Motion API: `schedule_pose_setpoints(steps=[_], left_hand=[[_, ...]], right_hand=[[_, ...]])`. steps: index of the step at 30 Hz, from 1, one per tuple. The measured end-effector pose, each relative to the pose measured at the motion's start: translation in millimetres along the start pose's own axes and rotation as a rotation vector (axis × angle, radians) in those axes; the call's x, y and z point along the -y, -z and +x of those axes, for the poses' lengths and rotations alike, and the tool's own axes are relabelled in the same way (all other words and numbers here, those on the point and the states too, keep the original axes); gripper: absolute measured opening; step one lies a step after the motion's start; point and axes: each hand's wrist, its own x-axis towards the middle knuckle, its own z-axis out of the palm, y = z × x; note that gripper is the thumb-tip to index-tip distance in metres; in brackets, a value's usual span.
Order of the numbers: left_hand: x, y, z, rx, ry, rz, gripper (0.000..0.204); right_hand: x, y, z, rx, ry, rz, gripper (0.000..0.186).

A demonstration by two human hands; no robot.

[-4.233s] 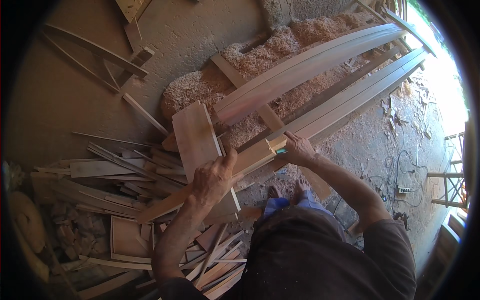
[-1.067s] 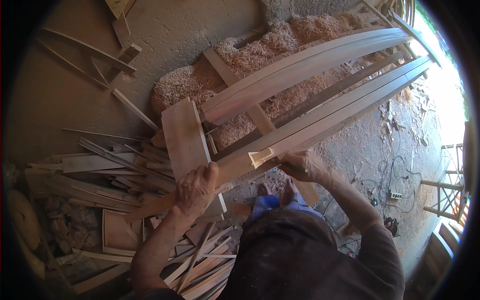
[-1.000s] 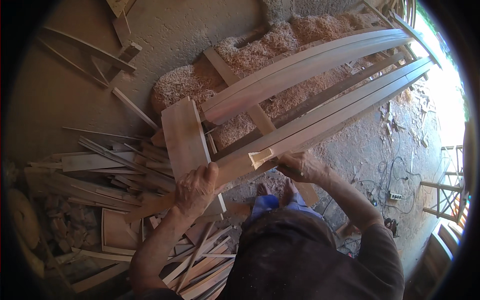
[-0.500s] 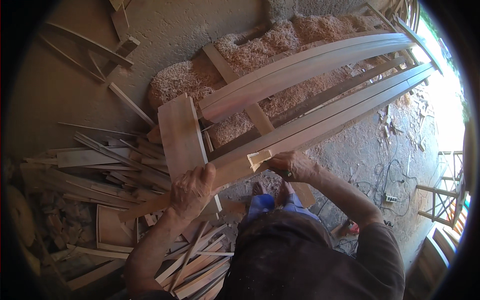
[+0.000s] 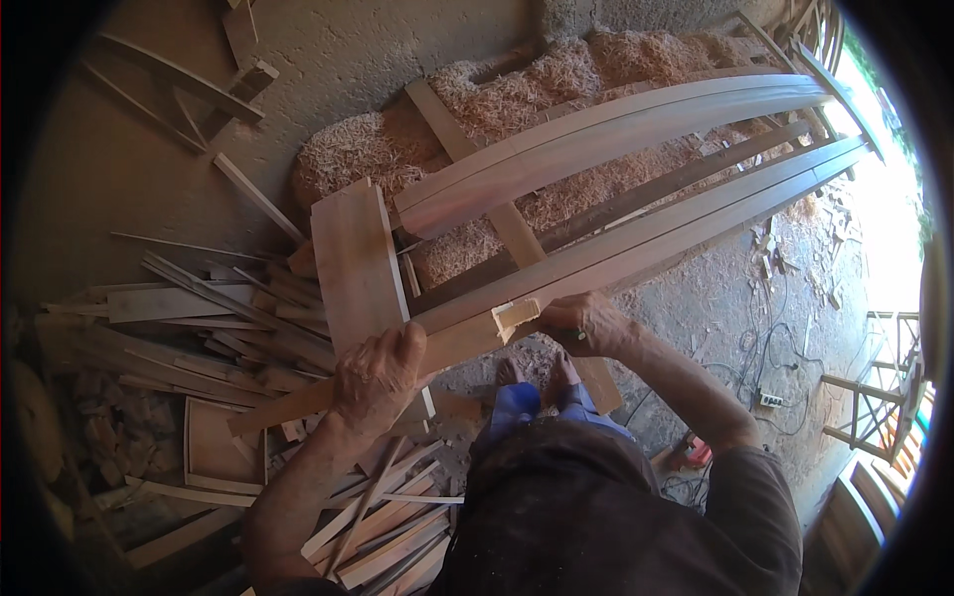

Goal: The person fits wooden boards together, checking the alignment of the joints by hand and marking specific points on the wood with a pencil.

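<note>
Head view: A worker's left hand [image 5: 380, 382] grips a narrow board [image 5: 462, 341] in a timber-strewn workshop, thumb up and fingers clamped across the wood about midway along its length. The board lies in front of the worker's body, its long axis slanting from lower left to upper right — one end reaching out over a pile of offcuts [image 5: 189, 328], the other ending in a pale, notched cut [image 5: 516, 317] up and to the right of the left hand's grip.

The right hand [image 5: 586, 326] is the nearer to that notched end, just beside it, with fingers curled in. A small pale-green spot shows at its grip; whether the fingers are clamped on a tool, on the board or on both cannot be told.

Just beyond the left hand, a wide board [image 5: 353, 263] lies crosswise to the narrow one. Long planks — one curved plank [image 5: 616, 139] and a straighter plank [image 5: 646, 248] nearer the worker — stretch toward the bright opening at upper right, with heaped shavings [image 5: 343, 154] behind. Below, the worker's bare feet [image 5: 563, 370] stand on the dusty floor [image 5: 686, 298].
</note>
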Motion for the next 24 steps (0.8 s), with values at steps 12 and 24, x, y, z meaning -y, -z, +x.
schedule_pose_setpoints(steps=[12,24], left_hand=[[3,6,4,0.076,-0.006,-0.015,0.069],[6,8,3,0.072,-0.041,-0.003,0.043]], right_hand=[[6,90,6,-0.138,-0.309,0.408,0.012],[-37,74,71,0.209,-0.249,0.515,0.015]])
